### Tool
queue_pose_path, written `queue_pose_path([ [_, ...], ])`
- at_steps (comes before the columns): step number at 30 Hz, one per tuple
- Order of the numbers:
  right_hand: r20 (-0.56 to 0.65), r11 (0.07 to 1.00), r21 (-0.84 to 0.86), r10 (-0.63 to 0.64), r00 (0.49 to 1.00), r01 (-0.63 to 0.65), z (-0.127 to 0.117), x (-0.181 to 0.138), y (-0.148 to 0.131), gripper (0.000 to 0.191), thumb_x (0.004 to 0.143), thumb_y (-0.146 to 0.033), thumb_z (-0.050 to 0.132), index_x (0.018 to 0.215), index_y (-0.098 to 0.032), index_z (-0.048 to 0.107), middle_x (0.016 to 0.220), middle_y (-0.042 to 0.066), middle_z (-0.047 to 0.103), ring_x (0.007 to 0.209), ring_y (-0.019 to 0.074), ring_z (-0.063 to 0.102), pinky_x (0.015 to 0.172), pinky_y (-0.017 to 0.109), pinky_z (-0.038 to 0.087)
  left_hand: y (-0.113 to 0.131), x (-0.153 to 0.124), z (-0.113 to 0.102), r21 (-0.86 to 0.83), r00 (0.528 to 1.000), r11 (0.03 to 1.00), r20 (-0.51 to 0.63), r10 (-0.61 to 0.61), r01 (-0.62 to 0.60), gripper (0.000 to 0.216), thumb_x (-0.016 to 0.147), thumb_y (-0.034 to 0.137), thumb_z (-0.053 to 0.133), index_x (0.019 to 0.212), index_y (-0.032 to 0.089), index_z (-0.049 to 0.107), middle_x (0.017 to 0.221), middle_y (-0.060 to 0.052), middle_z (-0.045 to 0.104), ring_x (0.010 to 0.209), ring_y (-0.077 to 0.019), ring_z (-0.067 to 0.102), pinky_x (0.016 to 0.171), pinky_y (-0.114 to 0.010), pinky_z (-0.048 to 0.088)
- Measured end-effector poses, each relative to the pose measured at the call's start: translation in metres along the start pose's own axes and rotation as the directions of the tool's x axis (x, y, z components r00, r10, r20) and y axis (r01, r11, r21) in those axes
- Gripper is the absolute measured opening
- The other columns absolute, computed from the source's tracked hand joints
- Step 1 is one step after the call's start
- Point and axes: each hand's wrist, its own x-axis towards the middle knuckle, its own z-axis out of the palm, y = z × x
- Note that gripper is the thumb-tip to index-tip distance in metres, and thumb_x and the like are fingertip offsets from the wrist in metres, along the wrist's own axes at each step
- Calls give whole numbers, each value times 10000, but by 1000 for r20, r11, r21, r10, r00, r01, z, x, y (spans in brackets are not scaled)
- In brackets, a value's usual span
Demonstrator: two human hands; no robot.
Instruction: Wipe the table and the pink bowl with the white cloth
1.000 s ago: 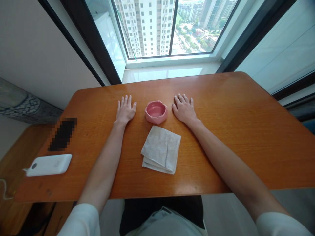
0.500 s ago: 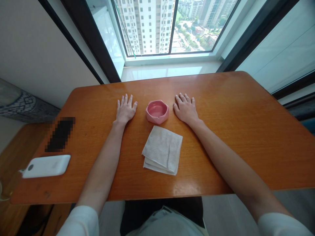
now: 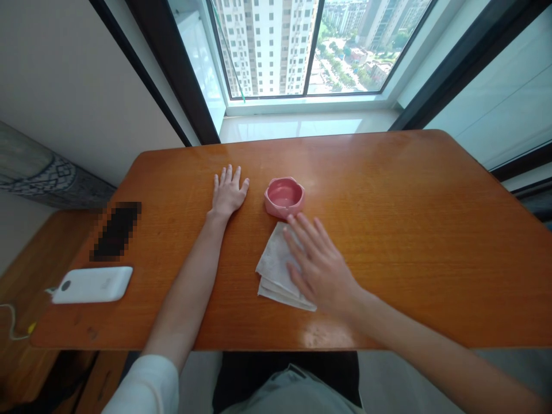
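Observation:
My left hand [image 3: 229,192] lies flat on the wooden table, fingers spread, to the left of a pink ashtray [image 3: 283,198] with a faceted rim. A folded whitish cloth [image 3: 276,264] lies on the table in front of the ashtray. Over the right part of that cloth is my right hand [image 3: 321,267], open with its fingers apart and slightly blurred. It hides part of the cloth; whether it touches the fabric I cannot tell. Neither hand holds anything.
On the table's left side lie a white power bank-like device [image 3: 92,285] with a cable end and a dark pixelated object [image 3: 115,231]. The wooden table [image 3: 409,230] reaches to a window sill [image 3: 293,125] at the back. A wooden bench [image 3: 26,264] stands at the left.
My right hand has left its flat place right of the ashtray and come toward me and left, over the cloth. My left hand stays flat. The whole view has shifted slightly.

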Motion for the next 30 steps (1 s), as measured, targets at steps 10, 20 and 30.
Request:
queue_pose_path([
  [10, 144, 995, -11, -101, 984, 103, 1, -89, -84, 1070, 1005, -648, 677, 1741, 43, 322, 1801, 272, 375, 1648, 495, 469, 1249, 703, 547, 2, -2, -2, -1, 1000, 1000, 0, 2, -2, 773, 1133, 550, 300, 1793, 147, 311, 1907, -126, 180, 1804, -323, 145, 1484, -552, 81],
  [20, 62, 975, -179, 146, 987, -133, 27, -75, -118, 1120, 818, -253, 842, 1723, 109, 289, 1725, 445, 346, 1575, 645, 459, 1216, 801, 552, -2, 2, 3, -28, 1000, 999, -11, 21, -21, 785, 1128, 557, 307, 1791, 137, 316, 1905, -140, 179, 1803, -334, 145, 1481, -567, 72],
  [30, 92, 918, 382, 74, 993, -104, -15, -107, -84, 843, 1002, -201, 501, 1804, -118, 258, 1754, 199, 510, 1592, 388, 576, 1175, 558, 657, -1, -1, -1, -38, 1000, 999, 11, 19, -19, 781, 1134, 549, 304, 1797, 134, 298, 1908, -156, 157, 1808, -331, 118, 1483, -559, 52],
])
